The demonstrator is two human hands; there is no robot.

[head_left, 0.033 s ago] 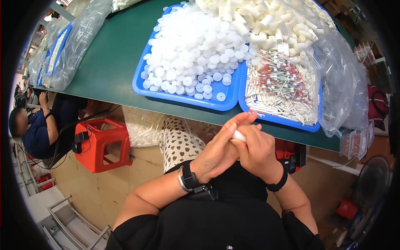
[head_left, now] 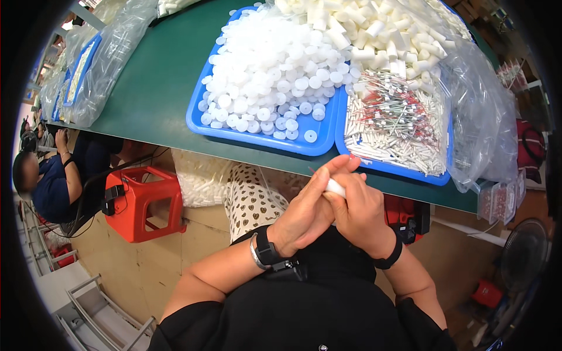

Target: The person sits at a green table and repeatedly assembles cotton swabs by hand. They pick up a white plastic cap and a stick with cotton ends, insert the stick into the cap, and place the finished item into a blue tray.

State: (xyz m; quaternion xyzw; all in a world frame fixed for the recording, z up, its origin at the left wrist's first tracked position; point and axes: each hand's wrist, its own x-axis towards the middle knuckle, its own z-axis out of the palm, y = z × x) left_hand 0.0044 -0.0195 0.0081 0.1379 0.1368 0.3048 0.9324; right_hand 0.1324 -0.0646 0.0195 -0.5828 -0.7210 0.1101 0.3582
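Table [head_left: 149,88] green beyond hands [head_left: 303,217] [head_left: 367,215] holding white piece [head_left: 335,188]; red stool [head_left: 130,223] left

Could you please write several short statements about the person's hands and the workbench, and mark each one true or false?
1. The right hand holds a small white piece. True.
2. The left hand lies flat on the tabletop. False: the left hand is raised against the right hand, in front of the table edge.
3. The white discs are heaped in a red tray. False: the discs are in a blue tray.
4. A red stool stands on the floor to the left of the hands. True.
5. The tabletop is yellow. False: the tabletop is dark green.
6. A black band is around the right wrist. True.
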